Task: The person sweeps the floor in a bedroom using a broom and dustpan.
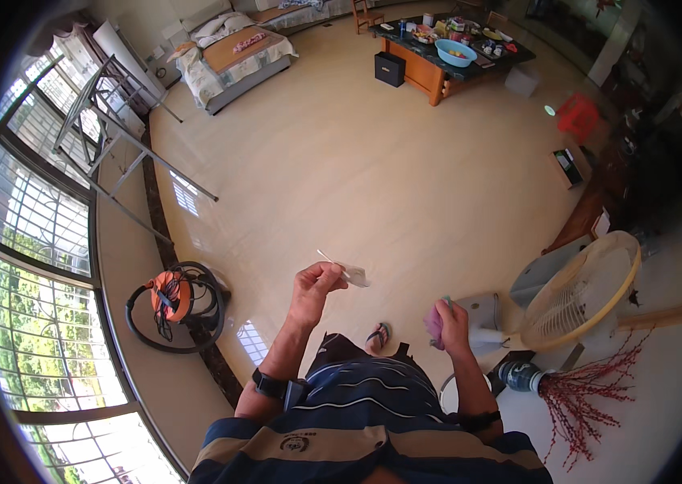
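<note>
In front of my body, my left hand [314, 292] is closed, thumb against fingers. It pinches a small translucent plastic packet [357, 277], and a thin white stick [324, 255] pokes up past the fingertips. Whether the stick is part of the packet I cannot tell. Lower and to the right, my right hand [454, 324] is wrapped round a bunched purple cloth [434, 324], with a bit of green showing at its top. The two hands are well apart, both above the pale floor [333, 169].
A standing fan [583, 290] and a vase [520, 376] of red-berried branches stand close on my right. At left are an orange vacuum cleaner [171, 297] with a black hose and a metal stepladder [127, 133]. A bed [236, 52] and a cluttered table [429, 68] stand farther off.
</note>
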The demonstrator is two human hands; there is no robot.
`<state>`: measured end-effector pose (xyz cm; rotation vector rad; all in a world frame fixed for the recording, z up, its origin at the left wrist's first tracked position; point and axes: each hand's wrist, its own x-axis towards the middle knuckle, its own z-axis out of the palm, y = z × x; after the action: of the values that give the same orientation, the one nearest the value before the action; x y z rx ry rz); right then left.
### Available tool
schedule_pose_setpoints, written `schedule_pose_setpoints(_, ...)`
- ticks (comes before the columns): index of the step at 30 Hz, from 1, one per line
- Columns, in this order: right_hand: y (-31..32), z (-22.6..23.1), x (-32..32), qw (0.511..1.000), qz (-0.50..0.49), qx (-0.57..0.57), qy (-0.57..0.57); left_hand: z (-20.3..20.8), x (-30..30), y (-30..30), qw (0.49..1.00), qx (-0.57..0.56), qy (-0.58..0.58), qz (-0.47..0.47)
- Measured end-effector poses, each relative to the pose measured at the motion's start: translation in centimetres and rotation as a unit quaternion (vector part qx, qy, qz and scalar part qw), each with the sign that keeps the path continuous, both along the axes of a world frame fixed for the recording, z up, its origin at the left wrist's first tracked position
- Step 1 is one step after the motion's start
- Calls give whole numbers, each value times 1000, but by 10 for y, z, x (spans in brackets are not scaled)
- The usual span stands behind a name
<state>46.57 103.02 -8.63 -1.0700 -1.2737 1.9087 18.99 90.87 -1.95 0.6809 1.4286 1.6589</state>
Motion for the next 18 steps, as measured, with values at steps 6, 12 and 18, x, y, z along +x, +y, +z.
schedule_pose_setpoints(6,129,32,-60,993,-25,63,-92,-3,-57,130,969,75,-236,12)
schedule_pose_setpoints(12,252,6,-114,995,-34,73,-65,-12,-119,288,974,27,-217,-60)
schedule_pose_setpoints(18,355,28,-154,944,-9,222,-244,-18,-126,457,956,-63,-179,-222)
